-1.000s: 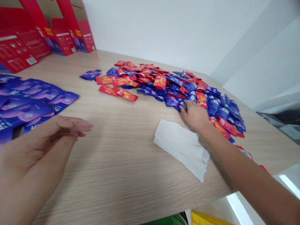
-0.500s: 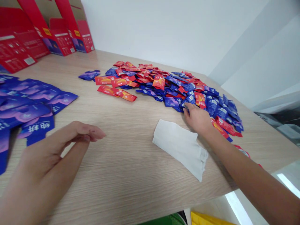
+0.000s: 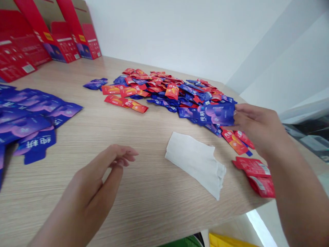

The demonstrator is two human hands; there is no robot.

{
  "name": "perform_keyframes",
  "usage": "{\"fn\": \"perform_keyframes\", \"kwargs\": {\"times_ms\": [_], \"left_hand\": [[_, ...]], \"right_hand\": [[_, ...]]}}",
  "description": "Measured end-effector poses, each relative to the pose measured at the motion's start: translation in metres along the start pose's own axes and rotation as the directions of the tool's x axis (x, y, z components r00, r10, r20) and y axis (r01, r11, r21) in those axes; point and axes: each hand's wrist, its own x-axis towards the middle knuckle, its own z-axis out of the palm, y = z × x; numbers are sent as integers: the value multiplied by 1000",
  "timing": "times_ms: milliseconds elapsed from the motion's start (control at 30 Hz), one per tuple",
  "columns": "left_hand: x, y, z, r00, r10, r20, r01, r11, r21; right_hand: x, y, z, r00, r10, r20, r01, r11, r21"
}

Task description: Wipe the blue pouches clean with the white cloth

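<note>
Right hand (image 3: 257, 128), right of frame: fingers pressed together against the thumb, pinching one flat blue-purple foil sachet (image 3: 216, 114) by its end; the sachet is held just above the right part of the heap. Left hand (image 3: 100, 171), lower centre: holds nothing, fingers loosely curled and close together, tips near the thumb, above the light wood-grain table (image 3: 77, 206). Contact with the table: cannot tell. Mixed heap of red and blue foil sachets (image 3: 164, 92) at centre, toward the far table edge. Folded white cloth (image 3: 196, 164) lies between the hands, nearer the right. Two red foil sachets (image 3: 254, 176) lie by the near right edge. Flat blue-purple printed packets (image 3: 31, 116) are spread at left. Red cardboard cartons (image 3: 61, 41) stand upright along the wall, upper left.
</note>
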Motion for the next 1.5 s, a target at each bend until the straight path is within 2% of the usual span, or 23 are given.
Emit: {"fn": "perform_keyframes", "kwargs": {"times_ms": [67,133,233,300,333,400,467,500,567,633,700,767,833,933,1000,1100,1167,1233,1333,1400,1500], "left_hand": [[-3,9,11,999,-48,14,48,998,-48],[-9,18,21,994,-108,27,111,988,-104],[-16,27,30,986,-123,117,145,968,-206],[-19,29,33,967,-112,228,173,947,-271],[-19,29,33,953,-111,282,198,933,-301],[-20,28,34,924,-155,349,279,898,-341],[-19,24,33,907,-250,339,371,855,-361],[-19,23,32,900,-297,319,406,837,-366],[-18,19,31,898,-344,274,428,826,-366],[-18,15,29,902,-342,265,421,837,-350],[-18,11,28,898,-355,261,424,856,-296],[-19,7,27,911,-336,237,384,902,-198],[-21,4,27,941,-279,189,299,951,-83],[-28,1,29,968,-215,126,208,976,64],[-33,0,31,991,-125,56,116,983,144],[-39,-1,34,994,106,-34,-92,956,277],[-40,-1,36,980,199,-28,-178,927,331],[-39,0,41,980,201,2,-191,928,319],[-36,7,52,988,152,-24,-139,949,281],[-35,11,60,984,171,-58,-145,938,316],[-41,11,65,951,303,-52,-249,858,448]], "right_hand": [[-27,-13,1,980,115,160,-154,953,262],[-55,-25,9,935,141,327,-270,878,394],[-92,-38,28,794,105,599,-440,778,448],[-108,-41,40,699,74,711,-541,705,459],[-114,-42,45,668,64,742,-580,669,465],[-122,-41,52,641,59,766,-619,630,469],[-125,-39,54,649,74,757,-607,649,457],[-126,-38,54,670,88,737,-583,678,448],[-129,-35,51,760,125,638,-479,771,419],[-133,-31,48,880,144,452,-307,899,312],[-138,-24,48,962,59,266,-97,987,130],[-144,-15,52,978,-77,196,84,996,-26],[-151,-5,58,960,-181,215,207,973,-105],[-157,10,65,927,-240,289,301,934,-191],[-159,18,65,912,-263,316,346,906,-244],[-155,25,58,931,-258,257,336,882,-331],[-150,27,51,965,-189,182,248,884,-397],[-144,25,46,994,-73,87,104,883,-458],[-141,16,43,996,57,-74,-84,896,-437],[-143,8,47,989,88,-121,-125,932,-341],[-154,-8,57,990,95,-106,-114,974,-196]]}}
